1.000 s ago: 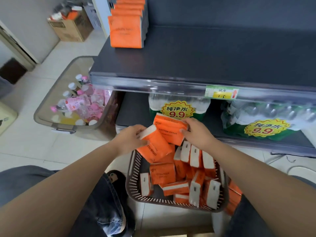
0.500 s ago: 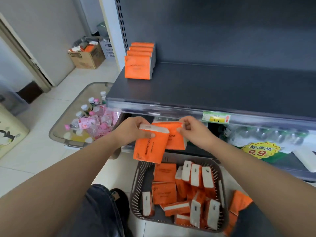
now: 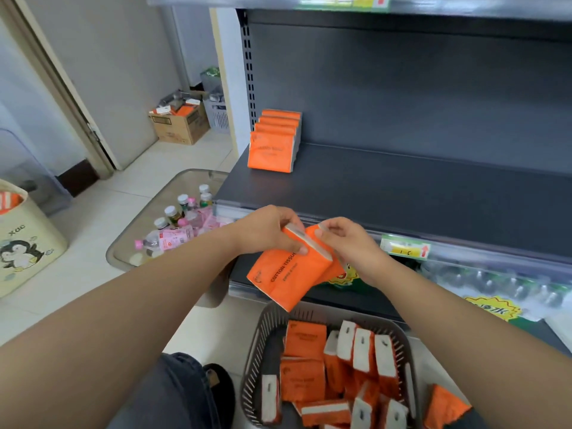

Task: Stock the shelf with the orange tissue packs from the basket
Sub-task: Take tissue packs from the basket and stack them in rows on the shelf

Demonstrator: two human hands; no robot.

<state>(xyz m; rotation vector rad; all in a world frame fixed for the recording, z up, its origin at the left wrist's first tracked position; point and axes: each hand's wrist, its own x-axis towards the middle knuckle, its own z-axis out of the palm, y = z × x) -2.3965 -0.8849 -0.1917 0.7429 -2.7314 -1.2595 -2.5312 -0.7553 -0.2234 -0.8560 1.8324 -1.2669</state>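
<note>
My left hand (image 3: 266, 229) grips an orange tissue pack (image 3: 283, 275) by its white top, just in front of the dark shelf's front edge (image 3: 309, 218). Beside it, my right hand (image 3: 346, 243) pinches a second orange pack (image 3: 332, 267), which sits partly behind the first. A row of several orange packs (image 3: 272, 150) stands upright at the back left of the shelf. Below my hands, the brown slotted basket (image 3: 258, 345) holds several more orange packs (image 3: 305, 339), some lying flat, some on end.
A clear bin of bottles (image 3: 182, 224) stands on the floor to the left of the shelf. Bottled water packs (image 3: 495, 289) fill the lower shelf. A cardboard box (image 3: 179, 122) sits farther back by the wall, a penguin-print bag (image 3: 21, 243) at far left.
Both hands have lifted their packs out of the basket up to the shelf's front edge. My view has tilted upward, showing more of the shelf.
</note>
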